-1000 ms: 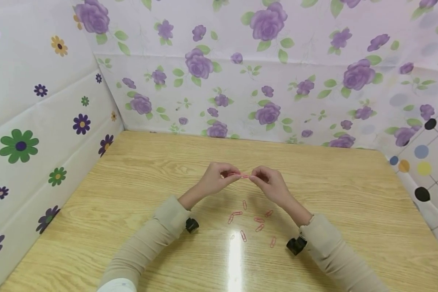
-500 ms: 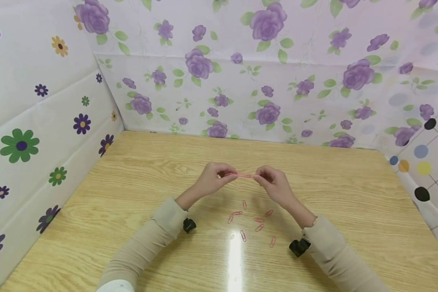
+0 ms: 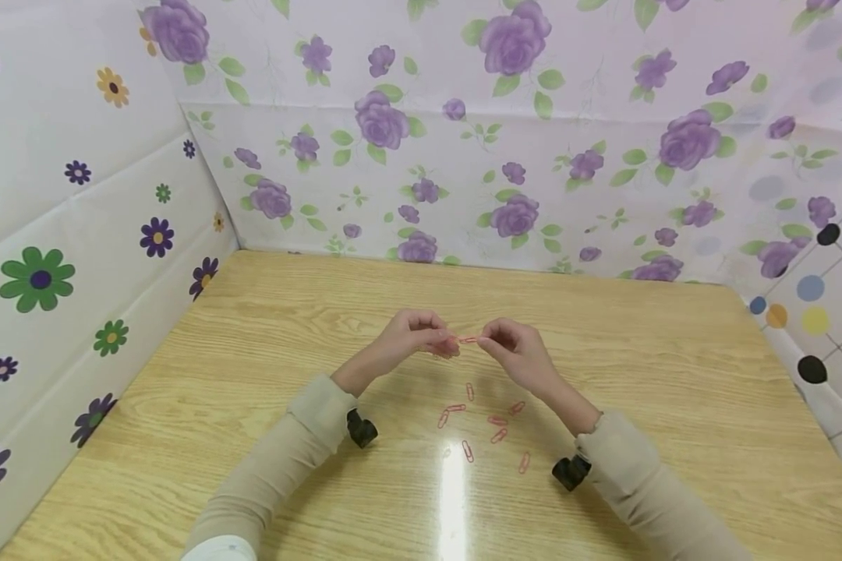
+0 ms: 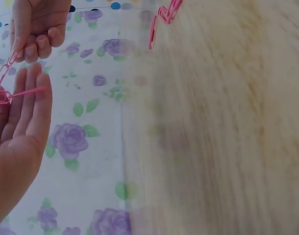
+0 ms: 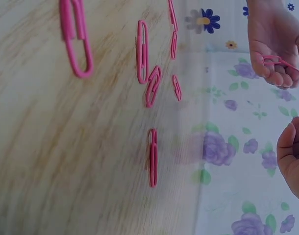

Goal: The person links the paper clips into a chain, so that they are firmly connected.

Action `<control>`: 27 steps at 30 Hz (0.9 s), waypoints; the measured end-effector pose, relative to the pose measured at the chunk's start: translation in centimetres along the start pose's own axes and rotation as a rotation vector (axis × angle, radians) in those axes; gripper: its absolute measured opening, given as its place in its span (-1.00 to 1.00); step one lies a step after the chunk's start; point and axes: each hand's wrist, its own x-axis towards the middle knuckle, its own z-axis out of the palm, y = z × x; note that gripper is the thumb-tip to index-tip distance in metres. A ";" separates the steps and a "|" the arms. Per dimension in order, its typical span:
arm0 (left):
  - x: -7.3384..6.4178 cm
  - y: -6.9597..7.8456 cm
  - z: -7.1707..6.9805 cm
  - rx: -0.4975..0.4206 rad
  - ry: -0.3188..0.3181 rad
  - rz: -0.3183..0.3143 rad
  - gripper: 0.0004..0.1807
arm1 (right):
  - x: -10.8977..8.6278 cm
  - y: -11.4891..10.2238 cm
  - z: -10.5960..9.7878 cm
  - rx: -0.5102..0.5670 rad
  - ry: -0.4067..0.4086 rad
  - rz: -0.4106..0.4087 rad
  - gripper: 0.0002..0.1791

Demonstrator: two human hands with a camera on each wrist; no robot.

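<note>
Both hands are raised over the middle of the table, joined by a short chain of pink paper clips (image 3: 468, 340). My right hand (image 3: 522, 354) pinches the chain's right end between thumb and fingertips. At the other end, the thumb of my left hand (image 3: 417, 335) holds it against the fingers. In the left wrist view the left hand's other fingers are stretched out, and one pink clip (image 4: 28, 91) of the chain lies across them. Several loose pink paper clips (image 3: 468, 451) lie scattered on the wood below and nearer than the hands.
The light wooden table (image 3: 309, 312) meets a flowered cloth wall (image 3: 428, 156) at the back. A second patterned cloth (image 3: 63, 202) closes off the left side. Black wrist cameras (image 3: 361, 428) sit at both cuffs, low over the table.
My left hand's fingers have loosened and spread beneath the chain. The right hand shifted outward, then came back in. The loose clips stayed where they were.
</note>
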 end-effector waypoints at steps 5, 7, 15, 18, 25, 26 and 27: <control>0.2 -0.6 0.0 -0.195 -0.054 -0.063 -0.84 | 0.2 1.4 0.5 0.007 -0.003 -0.003 -0.93; 0.3 -0.7 0.1 -0.228 -0.053 -0.095 -0.87 | 0.2 2.4 0.7 0.005 -0.009 0.004 -0.93; 0.6 -0.9 0.3 -0.038 -0.026 -0.199 -0.66 | 0.2 3.8 0.9 -0.012 -0.020 0.004 -0.92; 0.7 -0.9 0.2 0.063 -0.036 -0.240 -0.67 | 0.2 3.8 0.9 -0.025 -0.023 -0.010 -0.92; 0.8 -0.7 0.1 0.136 -0.098 -0.251 -0.65 | 0.1 4.1 0.9 -0.050 -0.038 -0.010 -0.91; 0.8 -0.7 0.1 0.141 -0.100 -0.250 -0.65 | 0.1 4.1 0.9 -0.053 -0.041 -0.007 -0.90; 0.8 -0.7 0.1 0.144 -0.100 -0.251 -0.66 | 0.1 4.1 0.9 -0.055 -0.045 -0.004 -0.90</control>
